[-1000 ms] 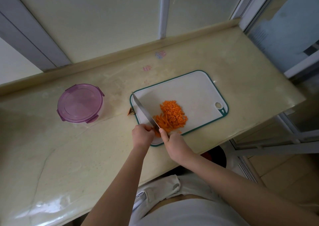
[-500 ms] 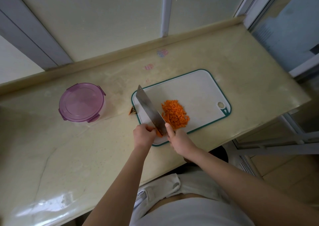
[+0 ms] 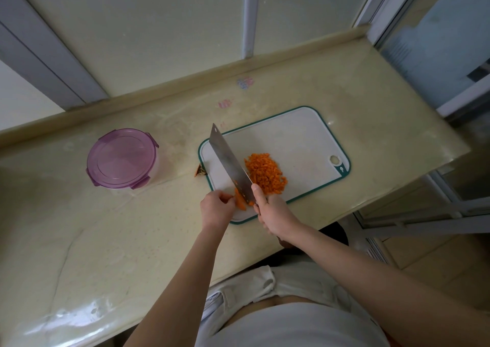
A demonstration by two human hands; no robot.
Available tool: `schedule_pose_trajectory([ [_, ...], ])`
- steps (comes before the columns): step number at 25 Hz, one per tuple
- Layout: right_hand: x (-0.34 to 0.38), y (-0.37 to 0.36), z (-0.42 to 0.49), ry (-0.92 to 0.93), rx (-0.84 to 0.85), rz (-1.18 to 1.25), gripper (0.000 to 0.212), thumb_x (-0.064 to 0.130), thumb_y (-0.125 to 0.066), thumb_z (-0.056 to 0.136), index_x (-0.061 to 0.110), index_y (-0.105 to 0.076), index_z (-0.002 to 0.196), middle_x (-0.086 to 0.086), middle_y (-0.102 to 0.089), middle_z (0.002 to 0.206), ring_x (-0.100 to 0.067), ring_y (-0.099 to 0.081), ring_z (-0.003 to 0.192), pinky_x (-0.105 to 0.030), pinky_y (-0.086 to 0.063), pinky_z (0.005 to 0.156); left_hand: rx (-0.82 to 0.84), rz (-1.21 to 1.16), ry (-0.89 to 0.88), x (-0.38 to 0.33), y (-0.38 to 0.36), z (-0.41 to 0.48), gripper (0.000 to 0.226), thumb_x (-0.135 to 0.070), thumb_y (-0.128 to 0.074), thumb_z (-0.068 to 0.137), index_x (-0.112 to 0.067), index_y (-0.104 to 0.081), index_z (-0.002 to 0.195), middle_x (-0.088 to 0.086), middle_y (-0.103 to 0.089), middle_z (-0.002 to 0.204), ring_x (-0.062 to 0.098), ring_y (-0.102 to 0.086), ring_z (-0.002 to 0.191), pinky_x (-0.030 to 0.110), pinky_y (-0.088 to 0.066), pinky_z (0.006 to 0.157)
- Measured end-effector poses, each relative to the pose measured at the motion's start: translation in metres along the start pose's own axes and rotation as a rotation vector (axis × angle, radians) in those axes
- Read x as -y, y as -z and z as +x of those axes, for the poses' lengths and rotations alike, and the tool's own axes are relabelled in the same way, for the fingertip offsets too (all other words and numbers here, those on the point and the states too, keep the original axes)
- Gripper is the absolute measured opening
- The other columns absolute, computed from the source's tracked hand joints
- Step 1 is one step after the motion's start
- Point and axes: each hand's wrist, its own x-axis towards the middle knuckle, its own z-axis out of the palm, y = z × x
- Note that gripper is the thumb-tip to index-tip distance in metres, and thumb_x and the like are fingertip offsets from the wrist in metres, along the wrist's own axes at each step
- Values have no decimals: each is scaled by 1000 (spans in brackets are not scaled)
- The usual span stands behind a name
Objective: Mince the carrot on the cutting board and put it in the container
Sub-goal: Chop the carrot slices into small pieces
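Biggest worry here is the left hand [image 3: 216, 208]. Its fingers are curled down on the last few carrot strips [image 3: 240, 199], and those strips are short, so the fingertips sit right beside the heel of the cleaver [image 3: 230, 165]. With so little carrot to hold, I'd guess one sloppy drop of the blade could catch a knuckle. The right hand [image 3: 275, 214] is wrapped round the handle with one finger up against the side of the blade. The blade is tipped so its flat face shows, with the tip pointing at the far left corner of the cutting board [image 3: 291, 134].

Second thing: the strips are way down at the near left corner of the board, close to its rim, so chopped bits could easily hop onto the counter [image 3: 106, 240]. The counter also looks glossy, so the board might skid under a hard chop.

The container [image 3: 122, 158] has its purple lid [image 3: 120, 155] on, so that has to come off before anything goes in.

As for where things are, the strips lie between the two hands, touching the left fingers. The minced pile [image 3: 265, 173] is just past the right hand on the far side of the blade — the container is well apart, off to the left.
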Motion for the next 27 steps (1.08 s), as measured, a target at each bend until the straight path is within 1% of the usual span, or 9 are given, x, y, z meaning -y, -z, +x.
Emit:
schedule_pose_trajectory([
  [4,-3,-3,-7,-1,-1,-18,58,52,-26,99,16,-31,53,5,-27,41,-7,-25,32,-22,-22,42,17,-10,-18,1,1,0,9,-8,-61,80,-5,-69,84,3,-65,80,17,-57,77,23,-41,67],
  [7,-5,-8,-9,-17,-3,-13,59,52,-29,99,16,-31,52,7,-27,39,-7,-26,31,-22,-22,43,19,-14,-13,2,1,1,8,-7,-62,78,-4,-69,81,7,-66,80,18,-58,76,21,-40,64],
  [11,-6,-12,-7,-49,-28,-9,61,52,-30,98,15,-33,50,6,-32,41,-8,-30,36,-22,-23,45,15,-2,-10,1,-1,2,7,-6,-61,78,-3,-68,79,8,-65,79,19,-57,75,20,-38,59],
  [14,-7,-11,-10,-19,-27,-25,61,52,-27,99,15,-32,51,3,-33,44,-6,-29,32,-23,-24,45,10,5,-19,1,-1,0,7,-6,-60,79,-3,-67,80,5,-62,78,17,-55,74,21,-38,62],
  [18,-6,-7,-11,-6,-12,-29,61,54,-25,98,15,-31,52,1,-33,46,-6,-29,31,-25,-26,44,24,16,-35,2,0,2,7,-7,-61,79,-3,-67,81,6,-63,80,18,-56,75,23,-40,65],
  [22,-7,-11,-9,-28,-11,-74,61,55,-24,97,14,-33,53,0,-35,48,-12,-32,39,-26,-28,46,36,23,-35,2,0,3,6,-7,-61,80,-4,-67,80,5,-63,78,17,-56,74,23,-40,64],
  [25,-6,-12,-6,-8,-23,-176,62,52,-25,99,12,-35,52,-2,-39,52,-14,-37,46,-28,-34,54,45,11,-14,3,0,5,6,-6,-61,80,-4,-67,79,8,-65,80,18,-57,74,21,-41,61],
  [27,-4,-12,-7,17,-35,-221,60,48,-28,100,13,-36,52,-2,-41,53,-13,-39,49,-25,-33,51,50,15,-12,3,-1,6,7,-6,-61,80,-3,-68,80,9,-66,80,18,-57,74,19,-41,58],
])
